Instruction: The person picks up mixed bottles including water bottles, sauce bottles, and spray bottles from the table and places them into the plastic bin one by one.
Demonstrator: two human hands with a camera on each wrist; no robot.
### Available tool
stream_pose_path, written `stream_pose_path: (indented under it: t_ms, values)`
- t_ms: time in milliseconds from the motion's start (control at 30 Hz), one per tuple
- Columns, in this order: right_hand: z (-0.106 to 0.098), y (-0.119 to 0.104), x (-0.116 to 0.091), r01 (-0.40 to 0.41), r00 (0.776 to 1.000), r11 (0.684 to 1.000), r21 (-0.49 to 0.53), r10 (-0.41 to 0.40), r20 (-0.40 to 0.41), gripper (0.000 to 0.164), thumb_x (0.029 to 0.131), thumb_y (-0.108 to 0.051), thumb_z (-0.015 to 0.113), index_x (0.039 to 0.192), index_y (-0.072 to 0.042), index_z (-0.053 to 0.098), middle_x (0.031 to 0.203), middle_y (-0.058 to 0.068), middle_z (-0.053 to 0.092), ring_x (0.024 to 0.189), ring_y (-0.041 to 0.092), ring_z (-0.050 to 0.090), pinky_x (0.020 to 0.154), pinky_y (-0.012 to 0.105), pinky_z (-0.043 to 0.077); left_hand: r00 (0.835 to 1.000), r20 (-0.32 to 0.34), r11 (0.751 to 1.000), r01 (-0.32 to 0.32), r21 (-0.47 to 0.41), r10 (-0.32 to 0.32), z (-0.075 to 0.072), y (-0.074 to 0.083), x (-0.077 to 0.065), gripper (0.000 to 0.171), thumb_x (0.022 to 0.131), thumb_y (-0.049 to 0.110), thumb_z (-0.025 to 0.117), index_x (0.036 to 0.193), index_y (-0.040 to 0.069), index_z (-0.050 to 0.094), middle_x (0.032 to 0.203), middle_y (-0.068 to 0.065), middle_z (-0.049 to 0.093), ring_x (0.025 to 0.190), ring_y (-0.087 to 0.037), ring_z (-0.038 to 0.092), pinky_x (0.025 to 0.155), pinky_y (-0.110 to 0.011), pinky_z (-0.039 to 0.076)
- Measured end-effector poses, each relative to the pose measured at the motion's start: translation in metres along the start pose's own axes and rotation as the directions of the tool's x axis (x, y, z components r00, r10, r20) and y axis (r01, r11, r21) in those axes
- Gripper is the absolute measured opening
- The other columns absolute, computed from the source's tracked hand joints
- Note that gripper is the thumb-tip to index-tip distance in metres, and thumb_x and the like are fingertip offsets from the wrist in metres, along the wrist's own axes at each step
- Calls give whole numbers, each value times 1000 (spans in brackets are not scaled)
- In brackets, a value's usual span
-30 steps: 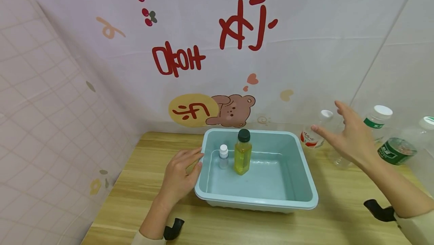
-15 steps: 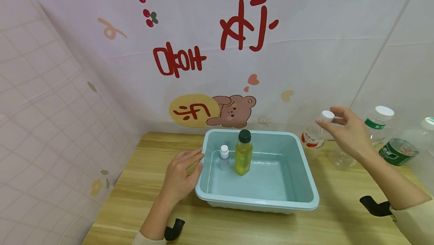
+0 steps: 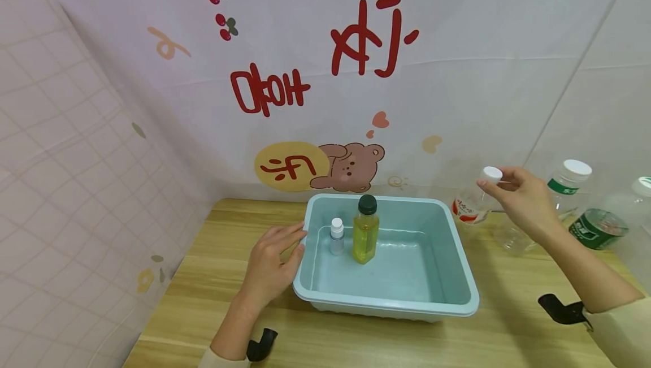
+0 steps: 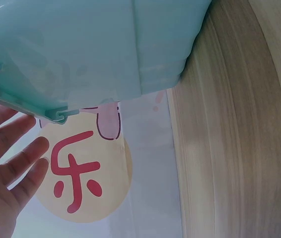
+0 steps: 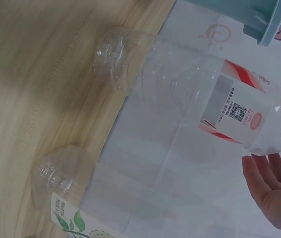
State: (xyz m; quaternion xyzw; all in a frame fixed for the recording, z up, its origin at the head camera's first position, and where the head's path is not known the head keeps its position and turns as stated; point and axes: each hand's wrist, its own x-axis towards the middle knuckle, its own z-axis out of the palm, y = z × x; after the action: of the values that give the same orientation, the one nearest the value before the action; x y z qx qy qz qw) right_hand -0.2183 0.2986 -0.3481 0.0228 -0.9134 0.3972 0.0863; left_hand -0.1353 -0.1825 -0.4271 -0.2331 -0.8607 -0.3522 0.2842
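Note:
My right hand (image 3: 529, 204) pinches a clear plastic bottle (image 3: 467, 210) with a white cap and a red-and-white label, thumb and fingers at its neck just under the cap. In the right wrist view the fingertips meet the shoulder of this bottle (image 5: 240, 106), which stands upright by the wall. My left hand (image 3: 274, 263) rests with extended fingers on the left rim of a light blue plastic basin (image 3: 386, 302). Inside the basin stand a bottle of yellow-green liquid (image 3: 365, 238) with a dark cap and a small clear bottle (image 3: 337, 238) with a white cap.
Right of my right hand stand a clear bottle (image 3: 563, 185) with a white cap and green band, and one with a green label (image 3: 599, 228). A printed white cloth (image 3: 458, 102) hangs behind the wooden table (image 3: 285, 340).
My right hand has come in from the right and closed on the neck of the labelled bottle. The left hand stays at the basin's rim.

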Motion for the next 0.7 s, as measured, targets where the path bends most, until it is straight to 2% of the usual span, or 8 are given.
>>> stream_pose_path:
  t_ms: [33,67,133,200,267,367,400,700]
  values:
    - [0,1,0,-2,1000,1000,-1,2,0,68,103,-46,64,141,9,50,135,35,59,124,54,57,65,9,46,1000,2,1000,2,-1,-2,0,0,0,27,90,4,75,116,2,79,129,-12,73,114,-28,68,91,-51,59]
    - [0,1,0,-4,1000,1000,-5,4,-2,67,103,-46,64,140,9,51,134,34,60,120,46,63,66,9,46,1000,3,1000,3,-3,-3,0,0,0,27,90,4,75,116,2,79,129,-12,73,114,-28,68,91,-51,59]
    - [-1,2,-1,4,1000,1000,4,-4,-15,64,103,-44,65,138,8,53,131,31,63,110,22,69,66,9,47,1000,6,1000,4,-4,-4,0,0,0,27,90,5,75,116,2,79,128,-13,73,114,-28,68,92,-50,58]
    - [-2,2,-1,18,999,1000,22,-17,-34,59,102,-40,68,135,8,55,119,13,71,99,-2,64,67,8,48,1000,6,1000,1,-3,-1,1,0,0,26,90,5,75,116,2,79,129,-12,73,114,-27,68,92,-50,58]
    - [-4,1,-2,34,998,999,32,-32,-54,54,102,-37,70,131,7,58,106,-8,71,90,-18,53,67,8,48,1000,5,1000,0,-4,0,1,0,-1,26,90,5,75,116,2,79,129,-12,73,114,-27,68,92,-50,59]
    - [-8,-3,-3,40,997,998,37,-38,-70,51,100,-37,71,128,5,60,93,-33,60,87,-20,54,68,7,47,1000,6,1000,1,-6,-1,1,0,0,27,90,5,75,116,2,79,130,-11,73,114,-27,68,92,-50,58]
    - [-9,-4,-4,36,997,999,29,-34,-68,51,100,-39,71,128,3,60,93,-36,58,88,-20,53,68,8,46,1000,5,1000,0,-7,0,1,0,0,27,90,5,75,116,1,79,130,-11,73,114,-27,68,92,-51,58]
    - [-23,-18,-7,45,996,998,49,-41,-79,41,99,-36,73,123,-5,62,94,-34,61,89,-16,56,67,10,47,1000,4,1000,7,1,-7,0,0,0,26,90,5,75,116,1,79,129,-10,73,114,-28,68,92,-50,59]
